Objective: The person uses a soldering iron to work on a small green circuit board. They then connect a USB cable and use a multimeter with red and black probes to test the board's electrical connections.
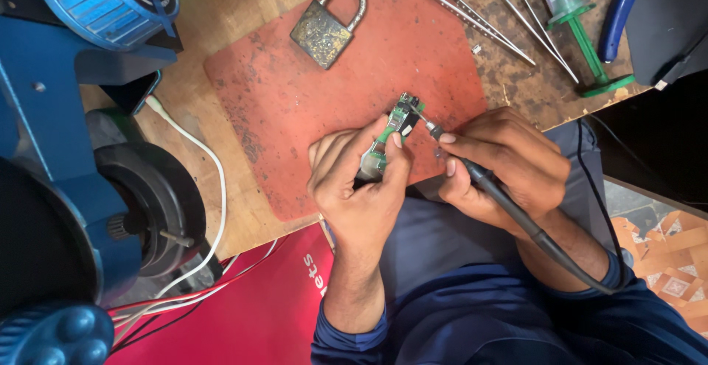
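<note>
My left hand [355, 181] pinches a small green circuit board [391, 130] between thumb and fingers, holding it tilted over the front edge of a red work mat [295, 92]. My right hand [501, 162] grips a dark soldering iron [487, 184] like a pen. Its metal tip [424, 123] touches the upper end of the board. The iron's black cable runs back over my right forearm.
A worn brass padlock [327, 27] lies at the mat's far edge. Thin metal rods [472, 15] and a green-nozzled tube [579, 22] lie at the back right of the wooden bench [236, 4]. A blue machine [66, 151] and white cable [210, 158] stand left.
</note>
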